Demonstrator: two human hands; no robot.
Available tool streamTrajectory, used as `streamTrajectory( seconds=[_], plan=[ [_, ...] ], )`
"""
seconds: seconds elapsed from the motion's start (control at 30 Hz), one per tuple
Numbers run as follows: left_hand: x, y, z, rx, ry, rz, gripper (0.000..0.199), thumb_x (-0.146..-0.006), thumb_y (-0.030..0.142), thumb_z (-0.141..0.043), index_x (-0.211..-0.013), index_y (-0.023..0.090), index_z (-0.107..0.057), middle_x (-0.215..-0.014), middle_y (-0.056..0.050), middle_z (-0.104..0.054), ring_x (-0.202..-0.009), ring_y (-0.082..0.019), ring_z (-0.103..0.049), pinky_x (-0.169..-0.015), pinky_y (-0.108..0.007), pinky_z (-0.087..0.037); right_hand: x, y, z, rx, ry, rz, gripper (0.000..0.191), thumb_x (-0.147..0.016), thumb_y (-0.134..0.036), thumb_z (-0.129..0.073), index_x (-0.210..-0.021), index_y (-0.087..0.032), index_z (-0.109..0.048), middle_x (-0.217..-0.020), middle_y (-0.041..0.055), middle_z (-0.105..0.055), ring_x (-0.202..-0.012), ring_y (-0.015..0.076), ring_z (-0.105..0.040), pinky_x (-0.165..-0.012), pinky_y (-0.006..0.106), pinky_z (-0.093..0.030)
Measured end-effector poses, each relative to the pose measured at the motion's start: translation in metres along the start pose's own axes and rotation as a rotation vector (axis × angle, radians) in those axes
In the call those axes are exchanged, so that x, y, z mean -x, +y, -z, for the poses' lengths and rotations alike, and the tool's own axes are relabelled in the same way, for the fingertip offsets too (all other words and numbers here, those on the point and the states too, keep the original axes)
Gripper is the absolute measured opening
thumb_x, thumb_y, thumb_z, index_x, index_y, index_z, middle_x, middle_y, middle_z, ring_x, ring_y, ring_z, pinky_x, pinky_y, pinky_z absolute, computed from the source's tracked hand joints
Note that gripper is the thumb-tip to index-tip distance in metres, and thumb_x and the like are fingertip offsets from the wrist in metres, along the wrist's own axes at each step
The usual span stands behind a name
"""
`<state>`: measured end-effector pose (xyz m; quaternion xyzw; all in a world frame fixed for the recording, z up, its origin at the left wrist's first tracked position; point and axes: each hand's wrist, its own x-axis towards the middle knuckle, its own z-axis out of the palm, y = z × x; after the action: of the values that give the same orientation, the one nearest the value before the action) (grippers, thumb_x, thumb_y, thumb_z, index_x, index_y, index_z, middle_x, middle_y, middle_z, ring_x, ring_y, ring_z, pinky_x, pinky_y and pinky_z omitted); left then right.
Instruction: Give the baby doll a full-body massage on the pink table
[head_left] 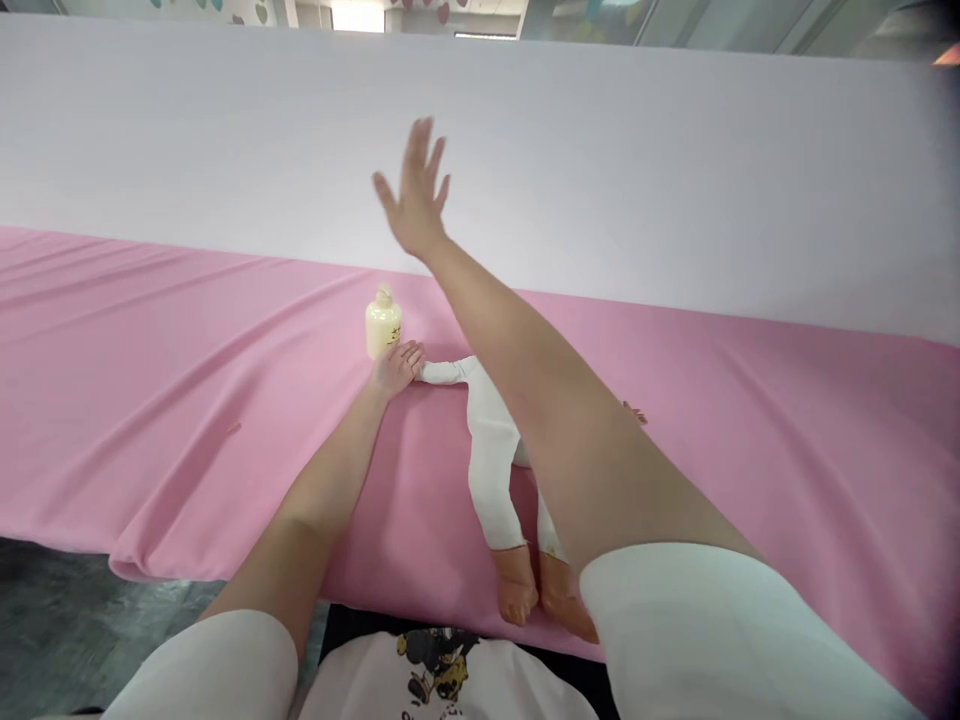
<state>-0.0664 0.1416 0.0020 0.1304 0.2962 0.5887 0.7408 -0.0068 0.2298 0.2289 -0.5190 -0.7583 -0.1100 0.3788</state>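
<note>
My left fingers (410,351) are half curled at the end of the sleeve (444,373) of the doll (491,430), and I cannot tell whether they grip its hand or merely lie against it. My right fingers (417,150) are spread wide and hold nothing, raised beyond the doll. The doll itself lies on the pink cloth (750,440), its brown feet (516,588) towards me.

The likeliest mishap, I think, is with the bottle (382,325), upright just beyond the doll's left-hand sleeve end: a nudge from my knuckles could tip it (whether they touch it, I can't tell). A careless tug on that sleeve could drag the doll askew, and a pull towards me might take its feet over the cloth's near edge. The loose cloth might also bunch under the doll.

My right forearm (577,420) is what stands in the way: it crosses above the doll and hides its head and part of its trunk; the doll's other hand (636,413) peeps out to the right. A white panel (637,170) rises beyond the doll, and a small pinkish scrap (234,427) lies well to its left.
</note>
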Motion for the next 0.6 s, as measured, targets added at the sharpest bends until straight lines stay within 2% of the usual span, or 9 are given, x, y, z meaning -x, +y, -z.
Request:
streamTrajectory(
  seconds=[0.07, 0.13, 0.23, 0.3, 0.37, 0.5, 0.6],
  plan=[
    [0.001, 0.001, -0.002, 0.013, 0.012, 0.004, 0.055, -0.110, 0.035, -0.037, -0.160, 0.012, -0.043, -0.166, -0.016, -0.048, -0.158, -0.024, -0.041, -0.130, -0.037, -0.039, 0.014, -0.019, -0.028, -0.034, -0.257, 0.063, 0.082, -0.110, -0.059, -0.019, -0.172, -0.012, 0.010, -0.180, 0.0129, 0.014, -0.168, 0.0353, 0.009, -0.131, 0.068, -0.006],
    [0.003, 0.001, -0.004, 0.022, -0.008, -0.008, 0.054, -0.110, 0.033, -0.037, -0.158, 0.011, -0.045, -0.166, -0.016, -0.048, -0.158, -0.024, -0.041, -0.130, -0.037, -0.040, 0.030, -0.025, -0.056, -0.074, -0.464, 0.120, 0.086, -0.108, -0.066, -0.020, -0.172, -0.016, 0.007, -0.180, 0.0136, 0.010, -0.167, 0.0376, 0.010, -0.128, 0.075, -0.002],
    [0.011, 0.002, -0.010, 0.032, -0.063, -0.045, 0.049, -0.110, 0.030, -0.039, -0.155, 0.014, -0.051, -0.158, -0.013, -0.057, -0.156, -0.024, -0.045, -0.129, -0.037, -0.042, 0.044, -0.021, -0.087, -0.130, -0.607, 0.154, 0.090, -0.105, -0.073, -0.024, -0.173, -0.021, 0.001, -0.181, 0.0125, 0.007, -0.167, 0.0396, 0.011, -0.125, 0.079, -0.001],
    [0.017, 0.003, -0.014, 0.031, -0.066, -0.051, 0.046, -0.110, 0.028, -0.038, -0.150, 0.017, -0.057, -0.147, -0.012, -0.067, -0.153, -0.024, -0.049, -0.129, -0.038, -0.043, 0.047, -0.017, -0.094, -0.121, -0.621, 0.156, 0.091, -0.104, -0.073, -0.028, -0.173, -0.021, 0.000, -0.180, 0.0123, 0.009, -0.167, 0.0399, 0.013, -0.125, 0.080, 0.001],
    [0.021, 0.003, -0.016, 0.014, -0.057, -0.053, 0.042, -0.109, 0.026, -0.039, -0.142, 0.017, -0.063, -0.138, -0.012, -0.072, -0.153, -0.024, -0.050, -0.129, -0.038, -0.043, 0.049, -0.018, -0.091, -0.092, -0.575, 0.176, 0.090, -0.105, -0.071, -0.031, -0.174, -0.021, -0.002, -0.180, 0.0118, 0.009, -0.167, 0.0391, 0.014, -0.126, 0.078, 0.005],
    [0.023, 0.004, -0.016, -0.022, -0.086, -0.061, 0.038, -0.110, 0.024, -0.036, -0.124, 0.016, -0.071, -0.137, -0.011, -0.072, -0.155, -0.025, -0.047, -0.130, -0.037, -0.041, 0.067, -0.024, -0.066, -0.037, -0.366, 0.264, 0.083, -0.108, -0.065, -0.033, -0.173, -0.020, -0.011, -0.181, 0.0108, 0.004, -0.168, 0.0370, 0.012, -0.129, 0.072, 0.009],
    [0.022, 0.004, -0.014, -0.024, -0.123, -0.067, 0.043, -0.111, 0.028, -0.032, -0.119, 0.015, -0.072, -0.139, -0.010, -0.072, -0.156, -0.027, -0.046, -0.130, -0.039, -0.041, 0.092, -0.026, -0.046, -0.013, -0.279, 0.326, 0.078, -0.109, -0.059, -0.039, -0.173, -0.020, -0.016, -0.181, 0.0103, -0.004, -0.168, 0.0364, 0.007, -0.131, 0.071, 0.001]
  ],
)
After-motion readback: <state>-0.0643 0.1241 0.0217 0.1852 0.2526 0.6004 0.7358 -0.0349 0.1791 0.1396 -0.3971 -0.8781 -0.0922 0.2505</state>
